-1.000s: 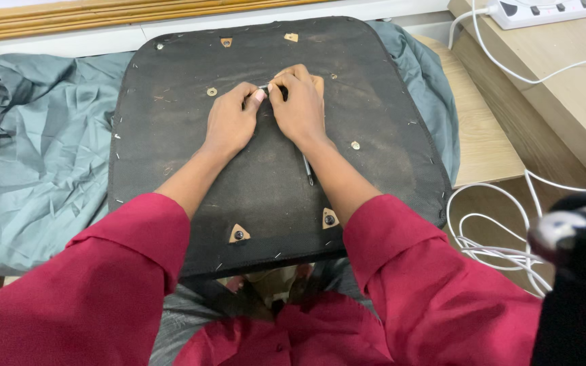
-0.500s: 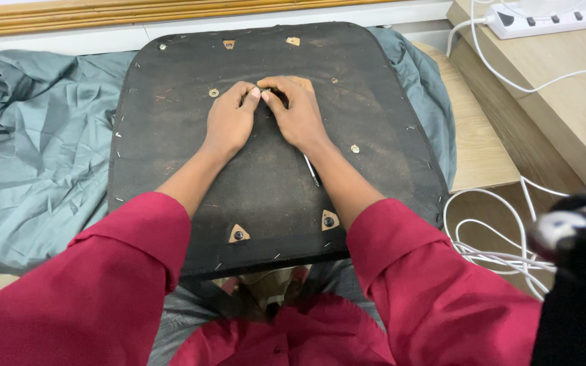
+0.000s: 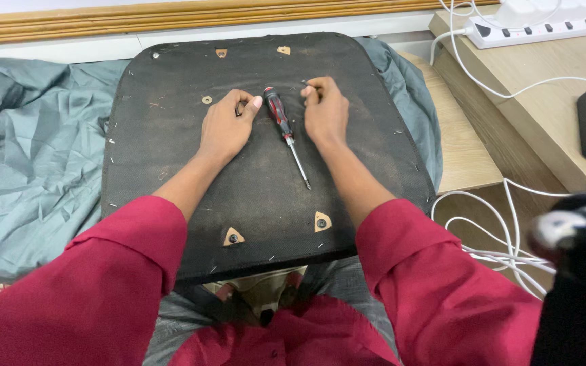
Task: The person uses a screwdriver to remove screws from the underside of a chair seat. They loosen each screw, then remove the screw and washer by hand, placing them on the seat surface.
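Red-black screwdriver (image 3: pixel 278 112), black seat panel (image 3: pixel 171 156), grey-green cloth (image 3: pixel 35 169).

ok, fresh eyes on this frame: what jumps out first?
A big dark seat panel fills the middle, lying across the person's lap on grey cloth. On it, a red-and-black screwdriver lies loose between the left hand and right hand, both curled with pinched fingers. White cables trail at right.

**Dark board over grey cloth, screwdriver on top**

A dark, rounded board (image 3: pixel 171 163) rests on a crumpled grey-green cloth (image 3: pixel 35 169) spread beneath it. A red-and-black screwdriver (image 3: pixel 285 132) lies on the board near its middle, tip toward the near edge. Small triangular brackets (image 3: pixel 233 236) sit near the board's corners.
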